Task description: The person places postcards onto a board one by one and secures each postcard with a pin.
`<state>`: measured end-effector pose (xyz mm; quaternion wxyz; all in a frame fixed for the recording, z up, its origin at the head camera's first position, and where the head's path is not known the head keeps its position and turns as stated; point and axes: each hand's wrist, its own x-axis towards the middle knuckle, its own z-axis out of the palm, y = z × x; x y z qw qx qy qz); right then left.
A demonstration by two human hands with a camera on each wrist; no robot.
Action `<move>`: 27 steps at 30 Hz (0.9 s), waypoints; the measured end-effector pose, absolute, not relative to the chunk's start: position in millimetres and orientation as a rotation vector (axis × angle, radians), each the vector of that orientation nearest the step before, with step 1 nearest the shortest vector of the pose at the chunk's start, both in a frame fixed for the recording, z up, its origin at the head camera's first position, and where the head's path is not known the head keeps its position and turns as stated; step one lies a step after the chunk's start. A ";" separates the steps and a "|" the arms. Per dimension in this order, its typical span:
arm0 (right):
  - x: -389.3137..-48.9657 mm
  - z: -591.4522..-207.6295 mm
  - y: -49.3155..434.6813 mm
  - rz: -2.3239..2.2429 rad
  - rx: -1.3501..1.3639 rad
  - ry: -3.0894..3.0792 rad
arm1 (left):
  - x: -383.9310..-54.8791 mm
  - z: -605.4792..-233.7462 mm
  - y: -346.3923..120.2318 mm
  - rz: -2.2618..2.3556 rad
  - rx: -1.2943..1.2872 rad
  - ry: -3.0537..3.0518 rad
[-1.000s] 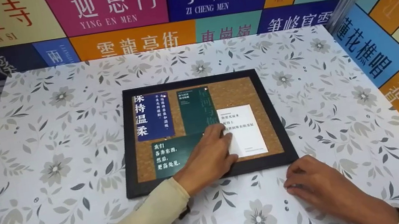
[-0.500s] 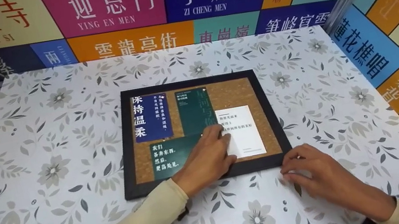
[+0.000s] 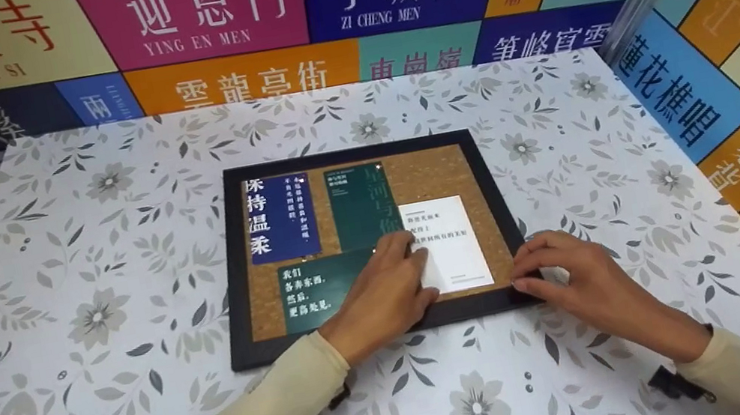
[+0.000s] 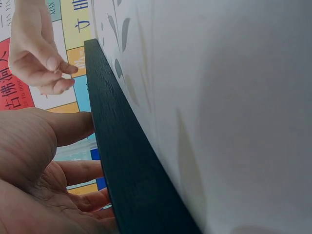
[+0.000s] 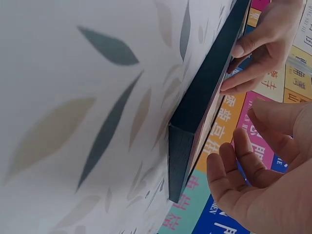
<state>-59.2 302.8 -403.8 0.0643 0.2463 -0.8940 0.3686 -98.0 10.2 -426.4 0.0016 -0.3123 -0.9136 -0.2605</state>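
Observation:
A black-framed cork board (image 3: 436, 173) lies flat on the table. My left hand (image 3: 384, 285) rests on it, fingertips touching the left part of a white printed card (image 3: 454, 250). The left wrist view shows that hand's thumb and fingers against the board, past the black frame (image 4: 131, 170). My right hand (image 3: 583, 272) hovers around the board's lower right corner. Its thumb and index fingertips come close together; anything tiny between them cannot be made out. In the right wrist view its other fingers (image 5: 251, 156) are loosely bent.
A blue card (image 3: 280, 216), a tall green card (image 3: 359, 198) and a wide green card (image 3: 312, 290) are on the cork, with small pale pins at some edges. Flower-patterned white cloth (image 3: 124, 281) covers the table. Coloured panels with lettering (image 3: 213, 7) stand behind and at the sides.
My right hand has moved up and slightly left, from below the board's corner to its right edge. The left hand stays on the white card. The head view has shifted slightly.

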 end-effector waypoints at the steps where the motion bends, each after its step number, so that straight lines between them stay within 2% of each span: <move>1: -61.5 -404.0 302.3 1.132 0.741 -2.696 | -97.9 -426.5 10.0 -0.815 -0.982 -2.866; 27: -102.6 -412.0 296.2 1.299 0.592 -2.760 | -98.3 -428.3 10.1 -0.810 -0.975 -2.843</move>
